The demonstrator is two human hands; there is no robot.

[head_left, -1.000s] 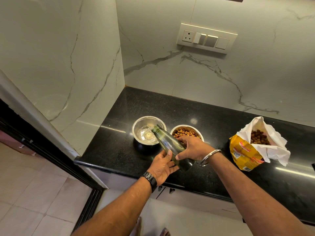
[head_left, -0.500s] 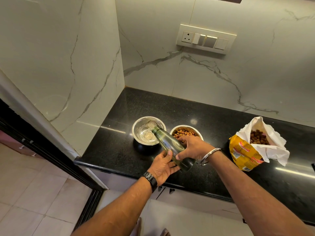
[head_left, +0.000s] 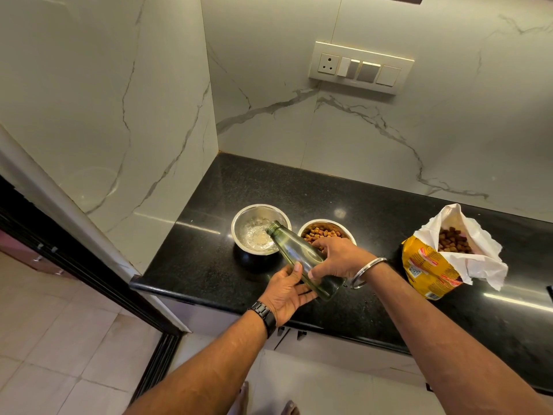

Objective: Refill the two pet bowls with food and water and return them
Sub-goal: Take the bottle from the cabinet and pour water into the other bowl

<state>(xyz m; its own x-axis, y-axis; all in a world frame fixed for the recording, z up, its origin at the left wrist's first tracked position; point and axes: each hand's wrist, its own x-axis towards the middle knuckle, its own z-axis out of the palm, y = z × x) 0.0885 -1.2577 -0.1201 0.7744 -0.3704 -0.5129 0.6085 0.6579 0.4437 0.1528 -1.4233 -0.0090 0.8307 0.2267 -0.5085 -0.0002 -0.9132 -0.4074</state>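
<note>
On the black counter [head_left: 209,259], the steel water bowl [head_left: 259,211] stands at the left and has rippled water inside. The left hand [head_left: 287,290] cups the bottom part of the green glass bottle [head_left: 287,244] from below, thumb against the glass. The bottle is tilted, its mouth over this bowl. Just beside it is the food bowl [head_left: 324,220], full of brown pieces. The right hand [head_left: 341,259] grasps the bottle from above. Further right stands the open yellow food bag [head_left: 428,271].
</note>
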